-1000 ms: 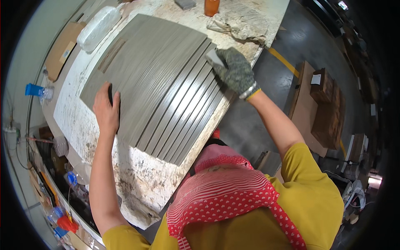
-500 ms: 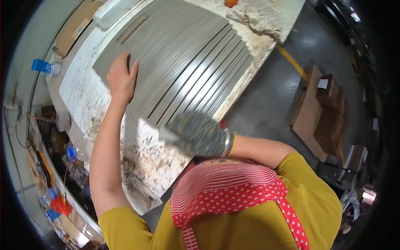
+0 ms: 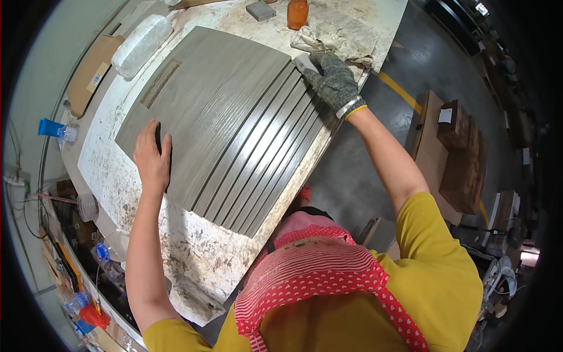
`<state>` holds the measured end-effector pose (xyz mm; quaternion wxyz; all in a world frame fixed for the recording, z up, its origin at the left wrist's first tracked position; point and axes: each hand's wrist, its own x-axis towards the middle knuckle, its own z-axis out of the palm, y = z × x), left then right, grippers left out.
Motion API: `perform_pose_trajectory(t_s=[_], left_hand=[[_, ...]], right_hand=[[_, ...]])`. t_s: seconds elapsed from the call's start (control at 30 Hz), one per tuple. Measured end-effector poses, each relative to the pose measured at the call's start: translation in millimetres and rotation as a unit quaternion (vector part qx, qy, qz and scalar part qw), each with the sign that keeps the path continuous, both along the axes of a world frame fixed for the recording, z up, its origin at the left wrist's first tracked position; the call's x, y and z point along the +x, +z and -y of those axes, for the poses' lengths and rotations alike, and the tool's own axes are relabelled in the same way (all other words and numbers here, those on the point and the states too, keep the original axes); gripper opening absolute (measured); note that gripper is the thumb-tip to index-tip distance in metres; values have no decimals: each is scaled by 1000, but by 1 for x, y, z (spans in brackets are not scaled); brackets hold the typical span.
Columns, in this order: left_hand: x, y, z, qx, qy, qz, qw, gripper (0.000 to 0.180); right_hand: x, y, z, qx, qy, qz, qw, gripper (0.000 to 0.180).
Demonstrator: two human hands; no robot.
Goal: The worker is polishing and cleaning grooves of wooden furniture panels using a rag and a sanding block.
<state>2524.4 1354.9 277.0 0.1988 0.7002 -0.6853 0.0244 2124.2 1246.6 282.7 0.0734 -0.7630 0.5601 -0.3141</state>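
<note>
Paint-spattered and cluttered, the white counter (image 3: 146, 246) carried a grey grooved panel (image 3: 234, 123) lying flat across its middle, one corner jutting past the near edge. Your bare left hand (image 3: 152, 158) lay on the panel's left edge, fingers spread and flat, pinning rather than gripping. Your gloved right hand (image 3: 334, 79) was at the far right corner, fingers curled around a small pale block (image 3: 305, 61) that touched the panel. A crumpled rag (image 3: 340, 38) and an orange bottle (image 3: 297, 13) sat just beyond it. To do this well, you probably needed steady downward pressure from the left and strokes running along the grooves, not across them.
</note>
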Motion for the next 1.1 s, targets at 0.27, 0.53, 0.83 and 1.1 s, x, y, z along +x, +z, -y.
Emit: perform_pose_trajectory(t_s=[0.27,0.53,0.83,1.1], left_hand=[[1,-3,0,-10,8,13,1000,44],[-4,0,3,-24,-4,-3,1000,42],[-1,-1,-1,-9,8,6,1000,42],[-6,5,3,5,-2,8,1000,43]], right_hand=[[79,-5,-110,-138,168,-64,974,32],[172,-6,-225,5,407,12,913,44],[27,11,-92,91,69,90,989,42],[16,-2,-52,-96,132,-44,986,44]])
